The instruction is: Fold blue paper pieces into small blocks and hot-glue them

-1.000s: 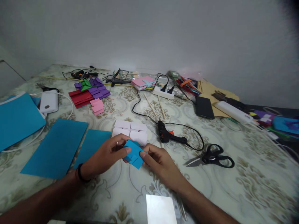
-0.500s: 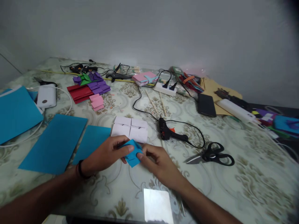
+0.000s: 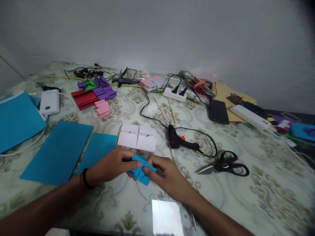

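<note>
A small folded piece of blue paper (image 3: 142, 176) is held between my two hands above the patterned tablecloth. My left hand (image 3: 118, 165) pinches its left side, with the thumb on top and fingertips beneath. On the right, my right hand (image 3: 163, 172) grips it with the thumb pressed on its upper face; the other fingers are partly hidden behind. Creases and flaps cross the middle of the paper. Just beyond my hands lies folded white paper (image 3: 136, 137). Flat blue sheets (image 3: 57, 152) rest left of my left hand.
A black glue gun (image 3: 180, 139) with its cord and black-handled scissors (image 3: 225, 164) lie to the right. Folded red paper (image 3: 85, 98) and pink paper (image 3: 102, 108) sit at the back left. Farther back are a power strip (image 3: 174, 94) and a dark phone (image 3: 218, 111).
The folded blue paper has come slightly down and turned, so more of its creased face shows. Both thumbs have shifted closer together on it.
</note>
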The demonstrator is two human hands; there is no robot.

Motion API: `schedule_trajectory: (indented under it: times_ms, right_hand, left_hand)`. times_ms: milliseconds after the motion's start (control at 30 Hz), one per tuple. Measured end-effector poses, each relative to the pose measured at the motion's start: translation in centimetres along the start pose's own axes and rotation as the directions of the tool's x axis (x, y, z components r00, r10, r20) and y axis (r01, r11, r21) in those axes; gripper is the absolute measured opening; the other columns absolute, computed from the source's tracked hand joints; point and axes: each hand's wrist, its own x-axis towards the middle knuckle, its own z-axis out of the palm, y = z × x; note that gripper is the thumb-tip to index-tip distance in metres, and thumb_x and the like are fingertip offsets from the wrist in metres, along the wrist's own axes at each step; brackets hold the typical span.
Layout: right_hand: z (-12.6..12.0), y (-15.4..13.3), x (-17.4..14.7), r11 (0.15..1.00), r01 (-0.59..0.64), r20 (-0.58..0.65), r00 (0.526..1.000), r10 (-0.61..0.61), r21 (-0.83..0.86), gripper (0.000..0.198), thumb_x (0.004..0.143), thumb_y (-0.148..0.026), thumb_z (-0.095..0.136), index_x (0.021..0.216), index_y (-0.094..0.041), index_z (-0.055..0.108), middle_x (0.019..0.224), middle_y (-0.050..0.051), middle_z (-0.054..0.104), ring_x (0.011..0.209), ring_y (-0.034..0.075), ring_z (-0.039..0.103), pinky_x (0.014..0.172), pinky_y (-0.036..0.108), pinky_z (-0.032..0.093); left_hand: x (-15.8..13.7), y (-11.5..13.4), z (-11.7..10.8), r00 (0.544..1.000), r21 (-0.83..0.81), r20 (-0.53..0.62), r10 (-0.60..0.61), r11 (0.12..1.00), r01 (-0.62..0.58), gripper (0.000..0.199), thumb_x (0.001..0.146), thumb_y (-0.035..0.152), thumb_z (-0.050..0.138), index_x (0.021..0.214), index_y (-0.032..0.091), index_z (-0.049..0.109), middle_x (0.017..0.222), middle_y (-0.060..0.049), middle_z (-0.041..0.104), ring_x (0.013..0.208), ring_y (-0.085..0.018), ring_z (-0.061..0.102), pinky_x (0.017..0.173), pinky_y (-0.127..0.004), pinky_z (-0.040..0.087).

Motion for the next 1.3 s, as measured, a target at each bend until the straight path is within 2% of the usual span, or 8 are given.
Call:
schedule_trajectory:
  times_ms: [100,233,500,667,933,1000,1167,1300]
  right_hand:
    - [-0.2,0.0,0.0,1.000,0.008,0.022,1.000,-0.008,0.023,0.029,0.093,-0.033,0.061,0.069,-0.019,0.051,0.065,-0.004,0.049,0.062,0.012,0.043,0.058,0.024,0.034]
    - [-0.3,-0.1,-0.2,0.996,-0.022,0.070,0.997,0.016,0.083,0.032,0.094,-0.036,0.063,0.069,-0.019,0.050,0.064,-0.004,0.047,0.062,0.012,0.040,0.057,0.024,0.033]
    - [-0.3,-0.2,-0.3,0.988,-0.040,0.035,0.999,0.035,0.152,0.041,0.096,-0.055,0.063,0.078,-0.018,0.062,0.073,0.001,0.060,0.068,0.015,0.053,0.063,0.026,0.044]
    - [-0.4,-0.1,-0.3,0.991,-0.031,0.063,0.998,0.023,0.130,0.046,0.098,-0.057,0.059,0.076,-0.018,0.065,0.071,0.001,0.061,0.066,0.015,0.053,0.063,0.026,0.045]
    - [-0.5,-0.1,-0.2,0.988,-0.001,0.107,0.994,-0.016,0.152,0.042,0.103,-0.048,0.052,0.077,-0.017,0.063,0.068,-0.002,0.054,0.061,0.012,0.044,0.058,0.024,0.039]
    - [-0.5,-0.1,-0.2,0.989,0.019,0.096,0.995,-0.033,0.145,0.040,0.104,-0.045,0.052,0.077,-0.017,0.063,0.067,-0.002,0.053,0.061,0.011,0.043,0.058,0.024,0.037]
    - [-0.8,-0.2,0.0,0.986,0.053,-0.030,0.998,-0.049,0.161,0.043,0.106,-0.041,0.049,0.075,-0.017,0.067,0.068,-0.002,0.060,0.062,0.012,0.049,0.061,0.024,0.040]
    - [-0.9,0.4,0.3,0.991,0.042,-0.138,0.990,-0.024,0.127,0.041,0.103,-0.041,0.052,0.071,-0.018,0.064,0.065,-0.002,0.059,0.060,0.012,0.048,0.060,0.025,0.040]
  left_hand:
    - [0.1,0.0,0.0,0.996,-0.040,0.074,-0.045,0.998,0.048,0.033,0.092,0.037,0.065,0.068,0.016,0.068,0.066,0.000,0.074,0.063,-0.014,0.069,0.060,-0.020,0.053]
    - [-0.1,0.2,0.2,0.996,-0.033,0.070,-0.047,0.998,0.049,0.035,0.093,0.038,0.065,0.065,0.017,0.064,0.064,0.001,0.072,0.062,-0.014,0.071,0.058,-0.019,0.053]
    - [-0.5,0.5,0.2,0.996,-0.021,0.089,-0.029,0.999,0.031,0.030,0.097,0.038,0.059,0.080,0.016,0.071,0.072,-0.003,0.076,0.066,-0.017,0.074,0.066,-0.024,0.058]
    - [-0.4,0.1,0.4,0.995,0.029,0.091,-0.039,0.999,0.037,0.031,0.095,0.035,0.059,0.071,0.016,0.063,0.069,-0.002,0.072,0.067,-0.016,0.073,0.062,-0.023,0.054]
    - [-0.3,0.1,0.4,0.994,0.077,-0.055,0.092,0.993,-0.087,0.026,0.095,0.032,0.064,0.074,0.017,0.061,0.063,0.004,0.054,0.059,-0.010,0.050,0.054,-0.021,0.037]
    - [-0.3,0.5,0.3,0.993,0.071,-0.063,0.104,0.993,-0.099,0.029,0.097,0.035,0.062,0.074,0.016,0.062,0.064,0.003,0.055,0.060,-0.010,0.050,0.055,-0.022,0.038]
    - [-0.7,1.0,0.2,0.994,-0.179,0.034,0.099,0.980,-0.091,0.041,0.102,0.052,0.052,0.103,0.014,0.067,0.079,-0.006,0.072,0.074,-0.018,0.069,0.070,-0.029,0.055]
    - [-0.8,0.7,0.5,0.997,-0.197,0.003,0.081,0.977,-0.078,0.054,0.092,0.048,0.071,0.134,0.020,0.054,0.098,-0.008,0.074,0.078,-0.020,0.072,0.071,-0.031,0.057]
